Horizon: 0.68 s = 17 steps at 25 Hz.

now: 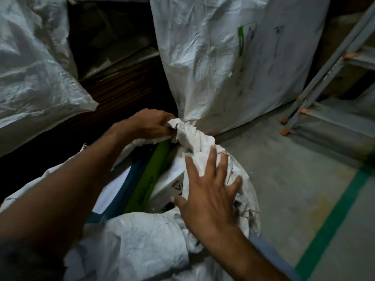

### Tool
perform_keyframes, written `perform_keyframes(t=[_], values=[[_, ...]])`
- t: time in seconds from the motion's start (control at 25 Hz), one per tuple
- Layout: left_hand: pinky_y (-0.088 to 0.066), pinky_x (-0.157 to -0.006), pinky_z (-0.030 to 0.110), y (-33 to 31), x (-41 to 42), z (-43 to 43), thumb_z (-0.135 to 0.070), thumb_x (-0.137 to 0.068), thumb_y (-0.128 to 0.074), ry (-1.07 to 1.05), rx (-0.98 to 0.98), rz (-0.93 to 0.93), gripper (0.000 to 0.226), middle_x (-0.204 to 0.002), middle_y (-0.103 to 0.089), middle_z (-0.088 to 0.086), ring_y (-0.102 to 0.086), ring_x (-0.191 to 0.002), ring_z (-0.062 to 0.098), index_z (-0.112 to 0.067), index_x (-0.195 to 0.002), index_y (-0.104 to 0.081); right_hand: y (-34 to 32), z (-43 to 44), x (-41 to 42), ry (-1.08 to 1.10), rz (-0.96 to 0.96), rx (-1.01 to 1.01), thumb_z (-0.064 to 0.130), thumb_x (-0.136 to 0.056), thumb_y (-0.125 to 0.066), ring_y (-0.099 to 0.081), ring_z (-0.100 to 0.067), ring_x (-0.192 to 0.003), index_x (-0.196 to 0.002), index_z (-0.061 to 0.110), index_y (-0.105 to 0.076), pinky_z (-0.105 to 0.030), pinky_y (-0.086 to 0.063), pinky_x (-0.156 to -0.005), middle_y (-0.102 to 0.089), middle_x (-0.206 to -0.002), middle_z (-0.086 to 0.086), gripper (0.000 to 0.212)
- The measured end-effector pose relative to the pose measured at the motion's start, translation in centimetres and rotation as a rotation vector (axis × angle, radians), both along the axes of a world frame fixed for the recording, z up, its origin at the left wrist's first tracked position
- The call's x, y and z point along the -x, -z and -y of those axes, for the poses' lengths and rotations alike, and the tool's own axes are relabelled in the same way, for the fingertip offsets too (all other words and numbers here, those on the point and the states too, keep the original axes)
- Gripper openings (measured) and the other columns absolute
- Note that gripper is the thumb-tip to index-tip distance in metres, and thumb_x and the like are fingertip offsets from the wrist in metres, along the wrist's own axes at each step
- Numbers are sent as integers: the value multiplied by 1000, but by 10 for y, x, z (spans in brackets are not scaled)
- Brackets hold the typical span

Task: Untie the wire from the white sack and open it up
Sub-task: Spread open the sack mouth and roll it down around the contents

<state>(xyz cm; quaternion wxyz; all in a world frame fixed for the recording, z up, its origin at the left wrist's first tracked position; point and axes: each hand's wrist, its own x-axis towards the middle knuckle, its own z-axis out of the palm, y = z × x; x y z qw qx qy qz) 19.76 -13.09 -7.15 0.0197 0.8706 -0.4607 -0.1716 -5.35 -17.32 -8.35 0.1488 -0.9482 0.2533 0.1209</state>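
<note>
The crumpled white woven plastic sack fills the near foreground, standing on the grey concrete floor with its mouth partly gaping. The right hand lies flat on the sack's right-hand rim, its fingers straight and spread, pressing the fabric and gripping nothing. Just left of that hand the gap in the mouth shows a white carton, a flat green printed pack and a dark blue edge inside.

Beyond the right fingertips the fabric gathers into a twisted, bunched neck. The left hand is at the far left end of that neck, its fingers curled round the bunched cloth and gripping it.

The neck touches the base of a tall upright white sack with a green stripe directly behind it, so there is little room on that side. To the left a second bulging white sack overhangs a dark gap. To the right the floor is open, crossed by a green tape line, with a grey metal frame on orange feet well apart at the far right.
</note>
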Motion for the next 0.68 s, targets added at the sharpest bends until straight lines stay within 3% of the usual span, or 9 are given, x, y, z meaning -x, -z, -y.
perform_keyframes(t=[0.08, 0.16, 0.24, 0.28, 0.36, 0.44, 0.52, 0.6, 0.68], values=[[-44, -79, 32, 5, -6, 2, -54, -80, -64, -100, 34, -199, 27, -103, -70, -3, -66, -100, 23, -34, -99, -65, 5, 10, 2, 73, 75, -64, 42, -94, -65, 21, -40, -155, -157, 45, 2, -65, -15, -121, 26, -168, -12, 92], [-43, -82, 32, 10, -7, 4, -38, -88, -72, -182, 32, -248, 23, -110, -69, 0, -65, -108, 25, -30, -108, -65, 10, 18, -1, 139, 212, -246, 13, -92, -63, -8, -34, -156, -156, 43, -18, -48, -31, -119, 1, -171, -7, 83], [-39, -103, 41, -2, 11, 4, -38, -89, -73, -172, -60, -114, 55, -139, -56, 4, -49, -133, 30, -34, -139, -50, 17, 28, -3, 259, 379, -509, -2, -88, -62, -46, -23, -135, -144, 36, -46, -32, -46, -105, -34, -157, 0, 69], [-30, -113, 48, -12, 29, -1, -44, -89, -71, -152, -62, -21, 74, -154, -41, 5, -36, -144, 30, -34, -152, -35, 19, 33, -2, 342, 435, -625, -5, -87, -62, -56, -18, -121, -136, 34, -56, -27, -50, -97, -46, -146, 2, 63], [-26, -115, 50, -36, 84, -17, -64, -88, -63, -153, 85, -1, 86, -162, -24, 0, -27, -146, 25, -34, -158, -25, 23, 47, -2, 558, 486, -876, -10, -86, -60, -68, -24, -105, -124, 30, -68, -34, -59, -88, -64, -126, 1, 55], [-39, -106, 37, -50, 148, -44, -84, -81, -49, -178, 105, -226, 90, -153, -35, -8, -42, -131, 14, -33, -153, -32, 32, 59, -1, 737, 470, -1139, -18, -83, -55, -73, -36, -99, -111, 27, -73, -46, -64, -79, -71, -112, -6, 56], [-43, -103, 30, -57, 214, -69, -92, -72, -43, -195, -117, -389, 102, -151, -46, -11, -53, -129, 14, -36, -156, -26, 44, 68, 1, 758, 472, -1269, -24, -76, -50, -70, -39, -109, -100, 29, -77, -41, -63, -76, -68, -127, -15, 65], [-48, -100, 31, -49, 251, -85, -93, -75, -42, -146, -199, -178, 98, -151, -50, -8, -55, -131, 19, -38, -154, -26, 52, 68, 7, 633, 491, -1226, -24, -73, -53, -62, -34, -124, -104, 36, -77, -41, -61, -90, -60, -142, -13, 71], [-53, -89, 36, -43, 273, -93, -71, -86, -53, -122, -154, 123, 72, -143, -54, -5, -59, -122, 22, -35, -146, -36, 53, 62, 18, 333, 481, -966, -12, -84, -61, -51, -25, -132, -131, 36, -65, -38, -49, -109, -43, -154, -9, 67]])
